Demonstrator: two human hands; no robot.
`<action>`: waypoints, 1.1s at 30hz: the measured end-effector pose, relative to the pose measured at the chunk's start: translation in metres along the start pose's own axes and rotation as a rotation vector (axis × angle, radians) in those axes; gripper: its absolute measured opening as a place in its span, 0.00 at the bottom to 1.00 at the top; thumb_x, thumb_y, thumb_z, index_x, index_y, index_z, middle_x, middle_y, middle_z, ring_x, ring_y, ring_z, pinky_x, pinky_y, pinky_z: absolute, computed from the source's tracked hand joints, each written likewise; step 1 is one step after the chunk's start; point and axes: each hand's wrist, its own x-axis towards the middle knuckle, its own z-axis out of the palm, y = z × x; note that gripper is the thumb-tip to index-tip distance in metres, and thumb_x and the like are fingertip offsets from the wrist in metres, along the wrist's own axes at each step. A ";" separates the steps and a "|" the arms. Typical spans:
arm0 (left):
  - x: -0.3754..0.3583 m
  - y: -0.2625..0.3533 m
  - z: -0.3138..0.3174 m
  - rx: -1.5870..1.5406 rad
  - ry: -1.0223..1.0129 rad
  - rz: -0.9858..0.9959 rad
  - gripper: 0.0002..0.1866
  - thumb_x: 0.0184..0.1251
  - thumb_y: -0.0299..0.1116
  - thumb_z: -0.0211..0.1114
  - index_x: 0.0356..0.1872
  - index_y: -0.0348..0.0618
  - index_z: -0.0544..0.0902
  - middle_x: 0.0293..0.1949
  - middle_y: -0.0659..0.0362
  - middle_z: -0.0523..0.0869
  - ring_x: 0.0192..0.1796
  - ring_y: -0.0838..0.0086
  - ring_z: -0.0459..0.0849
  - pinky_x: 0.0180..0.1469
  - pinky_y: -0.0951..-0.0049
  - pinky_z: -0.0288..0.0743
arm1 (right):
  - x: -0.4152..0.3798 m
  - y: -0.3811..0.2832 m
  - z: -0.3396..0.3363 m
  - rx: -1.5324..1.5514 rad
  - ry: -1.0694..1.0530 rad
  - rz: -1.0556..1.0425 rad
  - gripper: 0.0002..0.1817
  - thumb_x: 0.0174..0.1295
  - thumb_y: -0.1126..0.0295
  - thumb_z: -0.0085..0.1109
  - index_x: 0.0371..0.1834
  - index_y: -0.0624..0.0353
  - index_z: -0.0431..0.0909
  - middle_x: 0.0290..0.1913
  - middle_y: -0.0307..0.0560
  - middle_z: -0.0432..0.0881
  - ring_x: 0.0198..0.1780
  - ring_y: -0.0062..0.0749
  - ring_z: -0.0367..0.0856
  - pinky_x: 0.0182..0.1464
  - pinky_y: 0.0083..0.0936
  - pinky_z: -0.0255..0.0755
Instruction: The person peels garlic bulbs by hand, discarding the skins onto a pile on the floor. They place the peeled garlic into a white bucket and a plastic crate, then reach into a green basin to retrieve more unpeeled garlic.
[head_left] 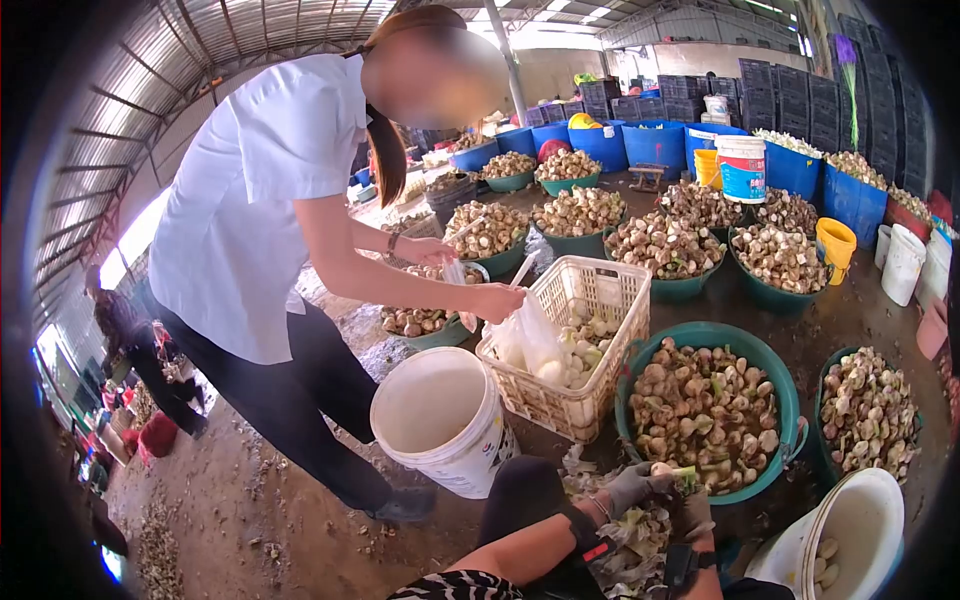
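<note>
My left hand (638, 487), in a grey glove, is closed around a pale bulb with a green shoot (684, 478). Close beside it, my right hand (697, 516) curls at the shoot end, and what its fingers hold is hidden. Loose papery peelings (635, 545) lie below both hands over my lap. Just ahead stands a green tub (793, 395) of brown-skinned bulbs (705, 410). To my right, a white bucket (880, 510) has a few peeled bulbs (826, 562) at its bottom.
Another person (265, 190) leans in from the left, holding a plastic bag (530, 335) over a cream crate (625, 300) of peeled bulbs. A white bucket (440, 400) stands beside the crate. More filled tubs (680, 288) and blue barrels (655, 147) stand behind.
</note>
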 end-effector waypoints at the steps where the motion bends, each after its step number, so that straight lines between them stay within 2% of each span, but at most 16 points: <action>1: 0.000 0.002 -0.001 0.073 0.001 -0.029 0.19 0.66 0.51 0.54 0.38 0.45 0.79 0.25 0.67 0.78 0.24 0.82 0.72 0.24 0.81 0.63 | 0.006 0.008 -0.004 -0.026 0.006 -0.015 0.13 0.59 0.67 0.57 0.44 0.63 0.77 0.37 0.45 0.81 0.36 0.31 0.80 0.38 0.30 0.75; 2: -0.001 0.008 0.000 0.147 0.001 -0.057 0.20 0.66 0.53 0.53 0.37 0.45 0.79 0.25 0.67 0.78 0.24 0.82 0.72 0.24 0.81 0.63 | 0.008 0.012 -0.011 -0.053 0.011 -0.032 0.13 0.58 0.67 0.58 0.44 0.62 0.78 0.37 0.45 0.81 0.36 0.32 0.80 0.41 0.32 0.74; 4: -0.003 0.025 0.000 -0.025 0.039 -0.225 0.24 0.65 0.56 0.51 0.36 0.43 0.79 0.27 0.65 0.80 0.27 0.80 0.75 0.29 0.79 0.66 | 0.010 0.013 -0.037 -1.680 -0.110 -0.810 0.12 0.54 0.72 0.58 0.41 0.63 0.76 0.37 0.48 0.81 0.36 0.34 0.80 0.33 0.27 0.75; 6: 0.004 0.029 -0.005 0.128 0.072 -0.296 0.23 0.65 0.53 0.54 0.39 0.39 0.78 0.32 0.60 0.82 0.32 0.73 0.79 0.37 0.71 0.71 | 0.016 0.019 -0.039 -1.743 -0.069 -0.945 0.11 0.52 0.73 0.60 0.39 0.64 0.77 0.36 0.49 0.81 0.32 0.37 0.80 0.30 0.27 0.74; 9: -0.004 0.043 0.009 1.212 0.435 0.142 0.26 0.63 0.55 0.53 0.45 0.40 0.74 0.41 0.53 0.81 0.42 0.57 0.81 0.43 0.61 0.73 | 0.021 0.043 -0.033 -1.301 0.186 -0.299 0.10 0.55 0.69 0.56 0.40 0.58 0.78 0.35 0.38 0.81 0.40 0.35 0.80 0.53 0.39 0.65; 12: -0.023 0.048 0.037 1.214 0.281 0.229 0.27 0.62 0.53 0.52 0.50 0.39 0.71 0.48 0.47 0.78 0.52 0.47 0.75 0.52 0.53 0.68 | 0.014 0.023 -0.008 -0.025 0.150 -0.058 0.09 0.55 0.69 0.57 0.39 0.58 0.78 0.34 0.36 0.80 0.40 0.36 0.79 0.49 0.36 0.68; 13: -0.025 0.047 0.040 1.168 0.364 0.294 0.23 0.63 0.49 0.56 0.49 0.39 0.72 0.44 0.51 0.80 0.47 0.55 0.79 0.48 0.60 0.72 | 0.003 0.005 0.000 -0.030 0.102 -0.015 0.09 0.53 0.73 0.57 0.39 0.60 0.78 0.35 0.37 0.80 0.41 0.37 0.79 0.44 0.32 0.70; 16: 0.017 0.000 0.002 0.607 0.105 0.244 0.21 0.60 0.41 0.63 0.50 0.40 0.72 0.38 0.57 0.81 0.40 0.70 0.80 0.41 0.71 0.74 | 0.023 0.035 -0.031 -0.749 -0.102 -0.452 0.10 0.52 0.74 0.57 0.39 0.61 0.77 0.36 0.40 0.81 0.42 0.39 0.78 0.44 0.30 0.70; 17: 0.006 0.021 0.008 0.065 0.035 -0.139 0.18 0.58 0.33 0.66 0.48 0.40 0.74 0.33 0.63 0.80 0.34 0.81 0.77 0.33 0.79 0.72 | 0.023 0.037 -0.030 -0.721 -0.069 -0.467 0.11 0.53 0.74 0.56 0.40 0.61 0.77 0.36 0.42 0.81 0.42 0.39 0.78 0.43 0.29 0.70; 21: 0.002 0.026 -0.002 -0.073 0.077 -0.093 0.11 0.62 0.30 0.62 0.44 0.38 0.76 0.32 0.62 0.81 0.31 0.79 0.79 0.30 0.78 0.73 | 0.015 0.019 -0.011 -0.182 0.078 -0.028 0.10 0.60 0.68 0.54 0.41 0.60 0.78 0.33 0.44 0.81 0.34 0.29 0.77 0.36 0.25 0.69; 23: 0.007 0.006 -0.016 -0.367 -0.004 -0.064 0.11 0.65 0.32 0.58 0.45 0.39 0.76 0.40 0.60 0.81 0.40 0.74 0.81 0.42 0.73 0.76 | 0.030 0.044 -0.036 -0.715 0.042 -0.349 0.11 0.61 0.67 0.51 0.39 0.63 0.78 0.30 0.48 0.80 0.30 0.32 0.76 0.34 0.29 0.70; 24: -0.002 0.024 -0.007 -0.493 0.053 -0.071 0.07 0.65 0.33 0.57 0.42 0.44 0.75 0.32 0.62 0.79 0.31 0.71 0.79 0.28 0.66 0.76 | 0.020 0.035 -0.029 -0.989 0.051 -0.500 0.10 0.59 0.69 0.50 0.38 0.62 0.78 0.29 0.54 0.80 0.31 0.38 0.78 0.36 0.32 0.70; 26: -0.007 0.035 -0.012 -0.385 -0.084 0.031 0.11 0.68 0.37 0.53 0.43 0.41 0.74 0.36 0.59 0.79 0.37 0.69 0.80 0.36 0.63 0.78 | 0.006 0.053 -0.025 -1.174 0.031 -0.243 0.11 0.53 0.68 0.51 0.35 0.61 0.77 0.34 0.61 0.79 0.37 0.51 0.78 0.39 0.38 0.71; 27: -0.009 0.045 -0.012 -0.589 -0.120 -0.022 0.20 0.66 0.38 0.54 0.52 0.33 0.71 0.49 0.51 0.78 0.50 0.59 0.78 0.52 0.58 0.74 | 0.003 0.056 -0.021 -1.389 -0.087 -0.054 0.11 0.51 0.67 0.50 0.34 0.61 0.77 0.37 0.61 0.79 0.41 0.55 0.78 0.43 0.40 0.71; 30: -0.002 0.039 -0.017 -0.645 -0.088 -0.015 0.18 0.68 0.41 0.52 0.50 0.38 0.72 0.48 0.49 0.78 0.52 0.56 0.76 0.51 0.50 0.74 | -0.011 0.050 0.002 -1.442 -0.217 0.178 0.22 0.49 0.65 0.54 0.51 0.56 0.74 0.44 0.63 0.78 0.49 0.52 0.76 0.52 0.41 0.68; 33: 0.005 0.033 -0.025 -0.775 -0.005 -0.188 0.16 0.70 0.42 0.48 0.48 0.41 0.72 0.46 0.49 0.78 0.50 0.55 0.77 0.52 0.47 0.73 | -0.007 0.050 -0.016 -1.412 -0.061 -0.240 0.24 0.49 0.61 0.58 0.49 0.59 0.73 0.43 0.61 0.78 0.47 0.55 0.76 0.49 0.38 0.70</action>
